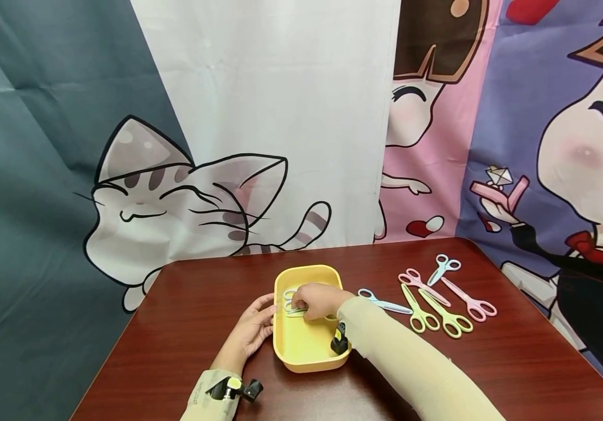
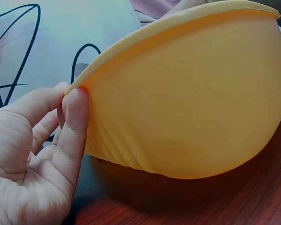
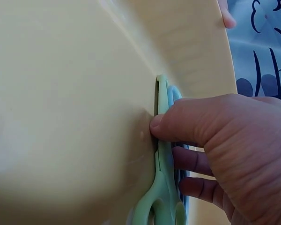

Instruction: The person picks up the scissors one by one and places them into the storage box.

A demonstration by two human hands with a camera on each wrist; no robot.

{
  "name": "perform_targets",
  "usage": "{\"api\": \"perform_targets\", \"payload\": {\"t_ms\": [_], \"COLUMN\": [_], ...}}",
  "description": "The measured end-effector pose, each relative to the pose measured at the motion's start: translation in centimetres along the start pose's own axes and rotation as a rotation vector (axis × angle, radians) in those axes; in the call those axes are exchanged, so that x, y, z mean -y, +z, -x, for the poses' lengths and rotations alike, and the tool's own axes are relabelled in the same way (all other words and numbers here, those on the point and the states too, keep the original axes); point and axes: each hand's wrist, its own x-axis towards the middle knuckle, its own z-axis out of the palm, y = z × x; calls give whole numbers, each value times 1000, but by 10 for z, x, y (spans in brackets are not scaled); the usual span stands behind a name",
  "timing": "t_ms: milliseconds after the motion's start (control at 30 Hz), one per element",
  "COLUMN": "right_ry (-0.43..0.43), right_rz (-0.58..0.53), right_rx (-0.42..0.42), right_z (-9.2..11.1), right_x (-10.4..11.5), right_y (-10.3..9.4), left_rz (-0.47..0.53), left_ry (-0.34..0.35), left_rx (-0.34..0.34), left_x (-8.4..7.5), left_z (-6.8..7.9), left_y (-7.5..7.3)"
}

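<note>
A yellow plastic bin [image 1: 306,351] stands on the table in front of me. My left hand [image 1: 255,327] pinches the bin's rim at its left side, thumb and fingertips on the edge in the left wrist view [image 2: 42,140]. Inside the bin, my right hand [image 1: 321,299] holds a pair of green scissors [image 3: 165,183] between thumb and fingers. Blue scissors [image 3: 174,93] lie right alongside the green pair, partly hidden behind it and the fingers. In the head view, the right hand covers part of these scissors.
On the table [image 1: 175,345], blue scissors [image 1: 385,304] lie just right of the bin. Farther right are pink scissors [image 1: 472,301], yellow-green scissors [image 1: 445,316] and light-blue scissors [image 1: 443,268], several overlapping. A printed cloth [image 1: 280,88] hangs behind the table.
</note>
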Motion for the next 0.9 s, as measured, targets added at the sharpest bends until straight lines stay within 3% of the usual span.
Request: {"api": "perform_targets", "payload": {"t_ms": [533,633,767,900], "right_ry": [8,20,-9,-60], "right_rz": [-44,-115,-310,-430], "right_rx": [-14,-14,-28,-119], "right_z": [3,4,9,17], "right_x": [3,3,0,-7], "right_y": [-2,-2,-7,-18], "left_rz": [-11,-13,-8,0], "left_ry": [12,25,25,10], "left_rx": [27,36,29,9], "left_x": [1,1,2,2], "left_z": [1,1,0,0], "left_y": [-1,-2,-1,0]}}
